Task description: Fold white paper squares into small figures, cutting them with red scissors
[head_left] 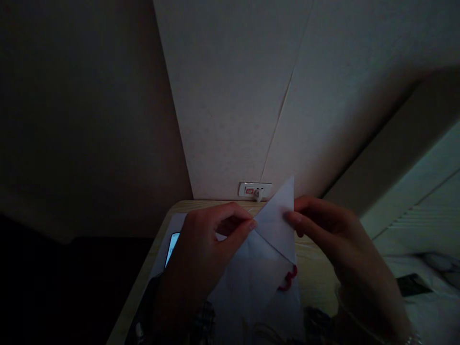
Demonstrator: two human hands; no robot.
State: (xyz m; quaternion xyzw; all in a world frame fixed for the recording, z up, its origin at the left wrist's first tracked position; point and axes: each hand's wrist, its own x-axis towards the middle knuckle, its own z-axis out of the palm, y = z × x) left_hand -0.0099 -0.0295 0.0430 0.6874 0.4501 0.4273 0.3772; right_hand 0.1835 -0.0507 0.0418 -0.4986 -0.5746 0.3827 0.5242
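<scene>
A white sheet of paper (pixel 275 223), folded to a pointed triangle at its top, is held up in front of me. My left hand (pixel 219 239) pinches its left corner between thumb and fingertips. On the right edge, my right hand (pixel 323 230) grips the same paper, thumb in front and fingers partly behind. The lower part of the paper spreads below the fold. Beside its lower right edge lies a curled red cord-like piece (pixel 288 279). A phone with a lit screen (pixel 172 247) lies partly hidden behind my left hand.
The light wooden tabletop (pixel 314 273) meets a pale wall with a socket panel (pixel 255 189) and an inserted plug (pixel 258 195). White paper (pixel 178 222) lies on the table at left. A dark flat object (pixel 413 284) rests on white cloth at right. The scene is dim.
</scene>
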